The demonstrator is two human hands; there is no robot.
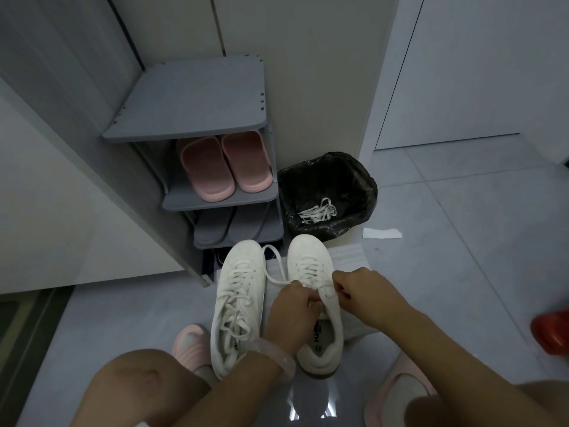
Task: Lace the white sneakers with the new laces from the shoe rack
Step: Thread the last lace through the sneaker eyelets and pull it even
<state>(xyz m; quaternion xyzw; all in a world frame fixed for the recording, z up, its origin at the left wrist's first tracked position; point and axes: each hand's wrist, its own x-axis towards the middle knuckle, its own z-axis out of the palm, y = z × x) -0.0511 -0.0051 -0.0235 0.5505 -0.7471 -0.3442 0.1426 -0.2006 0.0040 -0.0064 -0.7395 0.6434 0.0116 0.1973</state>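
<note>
The fingers of the left hand (292, 306) are curled and pinch the lace (278, 280) at the top eyelets of the right sneaker (318, 300), and the fingers of the right hand (358, 289) are curled on the other end at the far side of the tongue; the exact pinch points are hidden behind the knuckles. This looks like the last crossing or the start of the knot, so the job now is to draw both ends with even tension, keep the flat lace from twisting, and check that the two ends come out the same length before tying. A long loop of lace trails away from the left hand toward the toe, between the two shoes, and it should be pulled through so no slack is left lower down. Both wrists bend inward over the shoe opening, forearms coming in from below, a pale bangle (271, 357) on the left wrist. The left sneaker (238, 306) stands just beside, already laced, both on the floor in front of the shoe rack (187, 118). Old laces (318, 211) lie in the bin (329, 192).
</note>
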